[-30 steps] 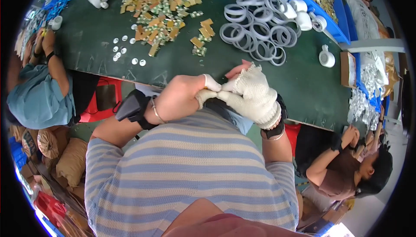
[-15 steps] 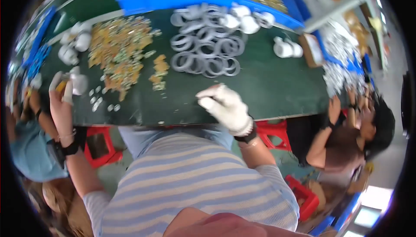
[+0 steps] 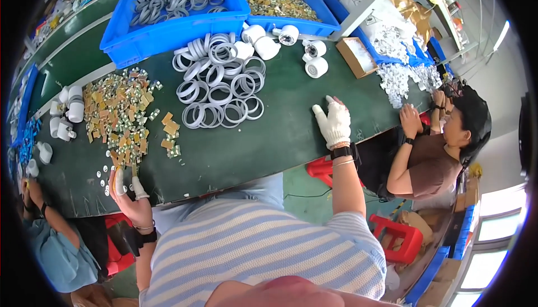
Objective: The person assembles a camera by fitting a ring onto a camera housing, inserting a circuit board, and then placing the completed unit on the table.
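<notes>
Right now the gloved right hand (image 3: 334,123) lies flat and open on the green table (image 3: 263,144), holding nothing. Left of it, the ring pile (image 3: 217,91) waits. The left hand (image 3: 130,195), with taped fingertips, looks empty beside the gold bits (image 3: 119,113). This seems the picking-up step; next needs one ring and one bit. Two blue bins (image 3: 168,32) sit behind the rings. The rings are too many to count.

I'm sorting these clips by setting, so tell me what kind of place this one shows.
Most likely a factory assembly line. A long green work table carries loose piles of white rings and small gold metal parts, blue bins hold more stock, and other workers sit along the same table.
</notes>
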Demonstrator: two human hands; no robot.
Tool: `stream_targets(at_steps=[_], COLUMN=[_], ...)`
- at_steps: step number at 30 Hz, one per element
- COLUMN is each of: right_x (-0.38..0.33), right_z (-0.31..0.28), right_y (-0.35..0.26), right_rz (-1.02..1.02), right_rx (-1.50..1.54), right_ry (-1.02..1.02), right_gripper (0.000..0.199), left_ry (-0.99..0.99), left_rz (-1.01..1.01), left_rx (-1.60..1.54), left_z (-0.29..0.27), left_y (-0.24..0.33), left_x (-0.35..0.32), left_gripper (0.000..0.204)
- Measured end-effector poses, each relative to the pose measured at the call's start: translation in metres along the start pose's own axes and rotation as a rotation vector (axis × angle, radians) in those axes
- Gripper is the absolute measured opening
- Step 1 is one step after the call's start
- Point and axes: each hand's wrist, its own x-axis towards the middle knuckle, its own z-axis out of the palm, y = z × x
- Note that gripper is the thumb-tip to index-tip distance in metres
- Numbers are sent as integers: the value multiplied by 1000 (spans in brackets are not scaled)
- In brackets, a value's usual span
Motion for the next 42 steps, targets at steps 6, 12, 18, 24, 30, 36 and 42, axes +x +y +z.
stream_targets(at_steps=[6,12,18,24,30,36,42], right_x=[54,122,49,-116,-113,-64,-45], right_z=[-6,25,-7,-35,-48,-19,18], right_y=[-22,-59,-119,-226,-226,-198,-190], right_rz=[181,266,580,-32,-192,-700,-715], right_rx=[205,312,1922,1647,1498,483,203], right_ry=[-117,-59,-157,-648,-968,-84,-79], right_gripper=[87,70,37,41,37,34,37], left_ry=[-42,-72,-159,-440,-445,-692,-712], left_rz=[96,38,-260,478,790,-582,-557], left_rx=[-14,-96,-436,-230,-273,-1316,-1311], left_z=[4,-7,-26,-15,-7,-1,6], left_y=[-2,3,18,98,105,98,95], left_x=[3,4,-2,29,44,41,33], left_gripper=[43,43,45,54,56,76,75])
